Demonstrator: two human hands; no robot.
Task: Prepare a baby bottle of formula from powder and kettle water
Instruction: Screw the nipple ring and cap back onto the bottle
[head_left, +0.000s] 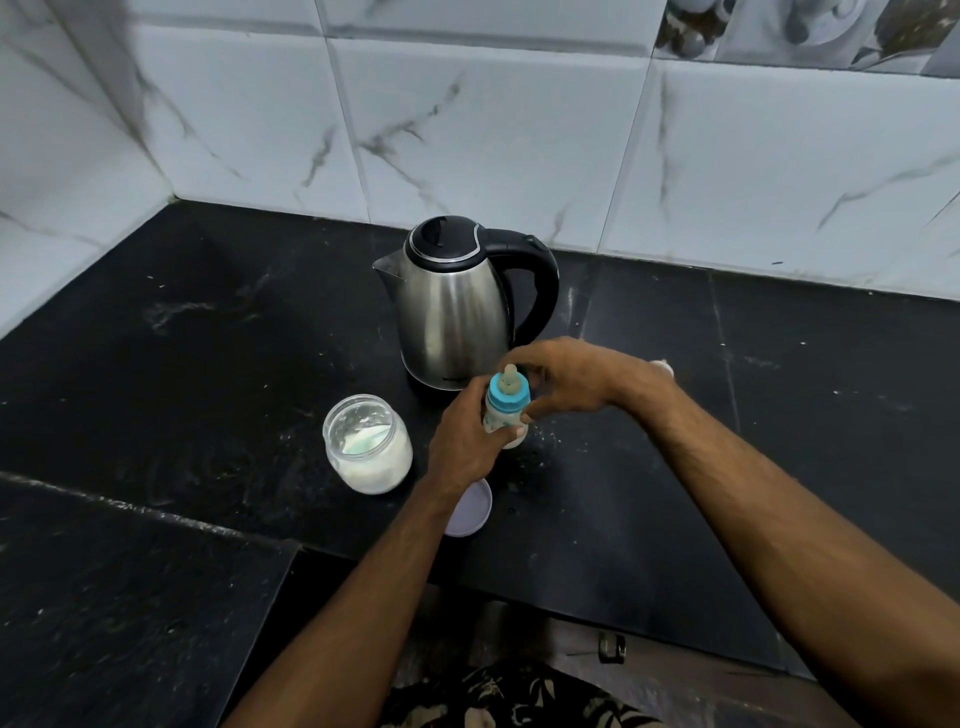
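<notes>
Both hands hold the baby bottle (506, 410) upright just before the kettle (457, 306): left hand (467, 436) wraps its body from below while right hand (566, 384) pinches the blue collar (509, 397) from above, along its axis.

Bare, sleeveless forearms; dark garment (524, 696) with pale, perhaps leafy, print below.

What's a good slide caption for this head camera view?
Both hands on the baby bottle beside the kettle, powder jar open.
</notes>
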